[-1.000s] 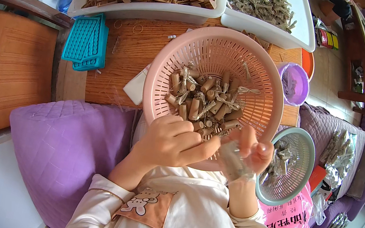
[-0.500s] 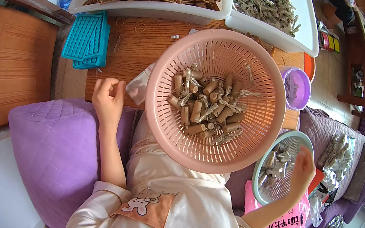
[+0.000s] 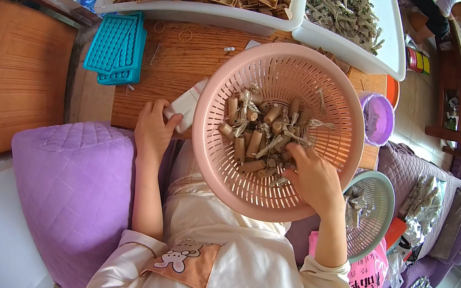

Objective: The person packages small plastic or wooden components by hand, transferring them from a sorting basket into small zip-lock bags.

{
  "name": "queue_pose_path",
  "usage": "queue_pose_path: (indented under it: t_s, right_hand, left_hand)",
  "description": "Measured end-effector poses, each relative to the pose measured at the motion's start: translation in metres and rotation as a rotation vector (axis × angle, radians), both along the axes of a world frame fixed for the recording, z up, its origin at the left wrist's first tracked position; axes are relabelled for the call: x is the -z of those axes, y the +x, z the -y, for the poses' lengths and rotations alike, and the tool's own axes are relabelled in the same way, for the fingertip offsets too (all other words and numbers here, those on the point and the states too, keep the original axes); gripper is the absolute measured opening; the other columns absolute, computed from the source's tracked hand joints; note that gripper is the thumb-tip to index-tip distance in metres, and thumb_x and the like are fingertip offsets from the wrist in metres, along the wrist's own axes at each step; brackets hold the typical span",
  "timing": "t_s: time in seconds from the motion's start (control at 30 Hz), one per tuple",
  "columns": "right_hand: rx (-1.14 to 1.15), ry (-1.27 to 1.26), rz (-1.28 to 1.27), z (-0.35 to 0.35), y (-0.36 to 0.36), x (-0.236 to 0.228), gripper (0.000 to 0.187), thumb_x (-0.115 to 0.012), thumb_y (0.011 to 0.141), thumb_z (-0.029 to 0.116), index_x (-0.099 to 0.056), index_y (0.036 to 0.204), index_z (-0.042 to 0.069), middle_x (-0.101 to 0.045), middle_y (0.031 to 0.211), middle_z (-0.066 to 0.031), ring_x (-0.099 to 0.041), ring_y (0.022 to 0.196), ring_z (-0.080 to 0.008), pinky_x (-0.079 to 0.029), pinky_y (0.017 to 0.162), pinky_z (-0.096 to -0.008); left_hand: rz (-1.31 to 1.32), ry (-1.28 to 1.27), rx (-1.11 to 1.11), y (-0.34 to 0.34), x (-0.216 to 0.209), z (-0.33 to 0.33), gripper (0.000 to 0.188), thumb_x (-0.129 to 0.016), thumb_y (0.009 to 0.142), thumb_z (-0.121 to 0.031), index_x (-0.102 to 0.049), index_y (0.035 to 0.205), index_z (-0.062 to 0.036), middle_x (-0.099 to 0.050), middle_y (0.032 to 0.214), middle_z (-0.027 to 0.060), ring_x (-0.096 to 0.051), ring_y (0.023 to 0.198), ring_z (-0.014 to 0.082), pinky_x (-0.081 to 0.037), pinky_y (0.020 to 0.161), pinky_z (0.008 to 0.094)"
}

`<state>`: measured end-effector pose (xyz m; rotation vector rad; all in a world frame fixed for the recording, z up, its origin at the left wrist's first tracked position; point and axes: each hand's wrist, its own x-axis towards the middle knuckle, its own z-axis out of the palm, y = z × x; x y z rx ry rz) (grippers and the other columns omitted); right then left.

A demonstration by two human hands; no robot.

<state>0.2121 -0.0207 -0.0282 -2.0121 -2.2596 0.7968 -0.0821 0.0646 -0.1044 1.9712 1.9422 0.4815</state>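
Right hand: fingers curled down into the pile of brown cylinders; whether they are closed on 1 cannot be told. The cylinders lie in the pink colander, tangled with pale, clear strands.

Handling, by judgement: each cylinder should be light, stiff and not fragile; the strands look soft, slippery and liable to snag. Recommended hold: thumb and 2 fingertips round the middle of the barrel, drawn clear of its neighbours.

Left hand: thumb and fingers parted at the near end of a flat white packet on the wooden table; whether it grips the packet cannot be told. Beyond, 2 teal trays; to the right, a grey-green colander holding clear-wrapped pieces.

Change from 0.5 s ago: the right hand, then over the grey-green colander, is now inside the pink 1; the left has come nearer the packet.
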Motion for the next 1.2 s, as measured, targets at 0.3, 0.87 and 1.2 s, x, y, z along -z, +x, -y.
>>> queue_pose_path:
  t_s: [0.3, 0.87, 1.2]
  right_hand:
    - [0.096, -0.001, 0.197, -0.002, -0.005, 0.017, 0.035, -0.067, 0.066, 0.010, -0.043, 0.091, 0.005, -0.057, 0.076, -0.0133, -0.058, 0.072, -0.0329, -0.045, 0.061, -0.0411]
    - [0.385, 0.555, -0.502, -0.008, 0.011, -0.025, 0.038, -0.047, 0.080, -0.007, -0.043, 0.116, 0.002, -0.058, 0.100, -0.0116, -0.060, 0.086, -0.0179, -0.048, 0.066, -0.0253]
    - [0.540, 0.303, -1.377, -0.005, 0.000, -0.014, 0.026, -0.046, 0.083, -0.004, -0.043, 0.108, 0.002, -0.049, 0.099, -0.0060, -0.054, 0.091, -0.0163, -0.047, 0.068, -0.0240]
  left_hand:
    - [0.155, -0.096, -0.170, -0.001, 0.021, -0.021, 0.029, -0.061, 0.076, -0.027, -0.055, 0.076, 0.0014, -0.057, 0.065, 0.0158, -0.055, 0.063, 0.0323, -0.042, 0.060, 0.0394]
    - [0.385, -0.308, -0.070, -0.005, 0.006, -0.009, 0.013, -0.055, 0.074, -0.004, -0.055, 0.086, 0.0014, -0.059, 0.073, 0.0154, -0.057, 0.065, 0.0244, -0.044, 0.062, 0.0335]
    - [0.372, -0.203, 0.089, -0.005, 0.012, -0.003, 0.011, -0.054, 0.075, -0.003, -0.060, 0.085, -0.0004, -0.061, 0.074, 0.0076, -0.056, 0.065, 0.0105, -0.044, 0.060, 0.0237]
